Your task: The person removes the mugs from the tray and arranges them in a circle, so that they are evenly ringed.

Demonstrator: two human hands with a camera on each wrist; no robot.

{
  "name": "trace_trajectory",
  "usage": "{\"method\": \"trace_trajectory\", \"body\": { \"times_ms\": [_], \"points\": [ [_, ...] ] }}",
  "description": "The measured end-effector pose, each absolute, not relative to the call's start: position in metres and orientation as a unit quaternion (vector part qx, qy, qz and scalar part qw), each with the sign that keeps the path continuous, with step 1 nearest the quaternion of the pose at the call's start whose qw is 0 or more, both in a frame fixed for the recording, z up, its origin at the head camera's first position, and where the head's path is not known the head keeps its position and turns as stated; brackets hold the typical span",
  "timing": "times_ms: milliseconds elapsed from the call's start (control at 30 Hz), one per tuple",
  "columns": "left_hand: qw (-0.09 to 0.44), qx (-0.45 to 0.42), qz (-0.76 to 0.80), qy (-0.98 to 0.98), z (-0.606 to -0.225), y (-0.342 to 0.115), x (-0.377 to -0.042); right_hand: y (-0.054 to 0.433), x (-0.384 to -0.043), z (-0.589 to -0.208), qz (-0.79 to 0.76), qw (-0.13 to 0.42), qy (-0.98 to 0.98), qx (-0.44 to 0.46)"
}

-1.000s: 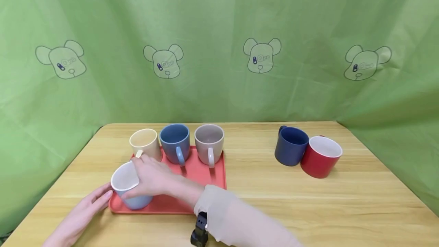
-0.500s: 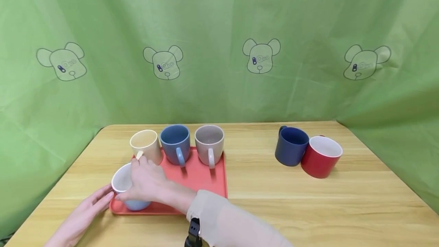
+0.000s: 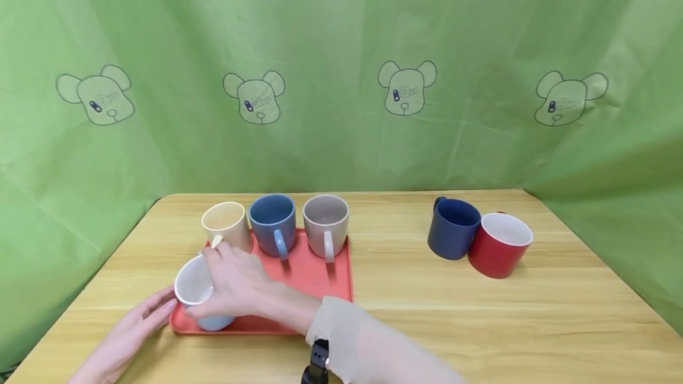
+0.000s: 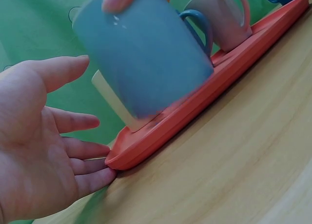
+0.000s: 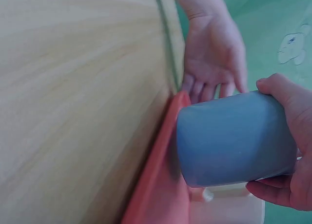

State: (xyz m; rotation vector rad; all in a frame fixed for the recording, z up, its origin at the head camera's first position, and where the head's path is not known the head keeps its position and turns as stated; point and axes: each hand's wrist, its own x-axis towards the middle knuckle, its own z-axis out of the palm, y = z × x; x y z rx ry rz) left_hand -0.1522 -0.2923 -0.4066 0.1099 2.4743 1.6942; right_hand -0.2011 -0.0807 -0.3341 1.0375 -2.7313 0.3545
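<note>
A light blue mug (image 3: 216,322) with a white inside is over the near left corner of the red tray (image 3: 315,283). My right hand (image 3: 235,280) grips it from above, thumb on the near side and fingers on the far side. In the left wrist view the mug (image 4: 146,58) leans a little, its base close over the tray. My left hand (image 3: 133,330) lies at the tray's left corner with fingers extended, and the lower fingertips touch the tray edge in the left wrist view.
Along the tray's back stand a cream mug (image 3: 230,233), a blue mug (image 3: 267,233) and a grey mug (image 3: 319,233), handles facing me. Further right on the wooden table (image 3: 480,325), a navy mug (image 3: 450,236) stands against a red mug (image 3: 496,256). A green curtain (image 3: 341,153) hangs behind.
The light blue mug has shifted slightly toward me and its tilt has changed a little, with my right hand still gripping it. My left hand stays at the tray corner.
</note>
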Motion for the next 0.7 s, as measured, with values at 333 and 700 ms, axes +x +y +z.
{"method": "trace_trajectory", "body": {
  "times_ms": [333,700],
  "points": [
    [0.063,0.048,0.569,0.819,-0.406,-0.291,-0.151,-0.039,-0.185,-0.305,0.138,0.097,-0.899,0.405],
    [0.079,0.028,0.567,0.820,-0.404,-0.290,-0.151,0.031,-0.169,-0.285,0.183,0.102,-0.882,0.423]
  ]
}}
